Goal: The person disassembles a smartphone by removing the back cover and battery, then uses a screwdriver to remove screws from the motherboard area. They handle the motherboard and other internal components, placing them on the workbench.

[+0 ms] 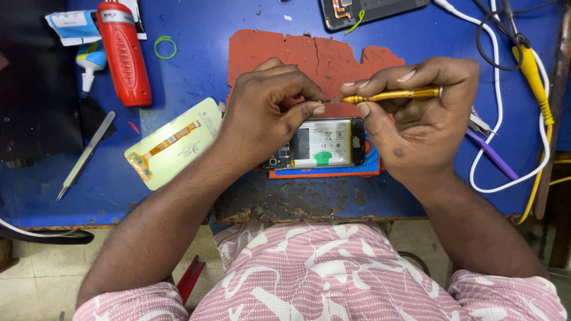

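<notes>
Hands [267,113] pinching, screwdriver [392,94] level, phone [321,142] below

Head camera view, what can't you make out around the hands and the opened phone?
- Screwdriver tip: too small, pinched by the left hand; what sits on it cannot be told.
- Opened phone: its left end is hidden under the left hand, its right edge behind the right hand.
- Second device: cut off by the top edge.
- White cable: its ends run out of frame.

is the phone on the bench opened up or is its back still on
Opened up: the phone lies under both hands with its battery and circuit board exposed.
</notes>
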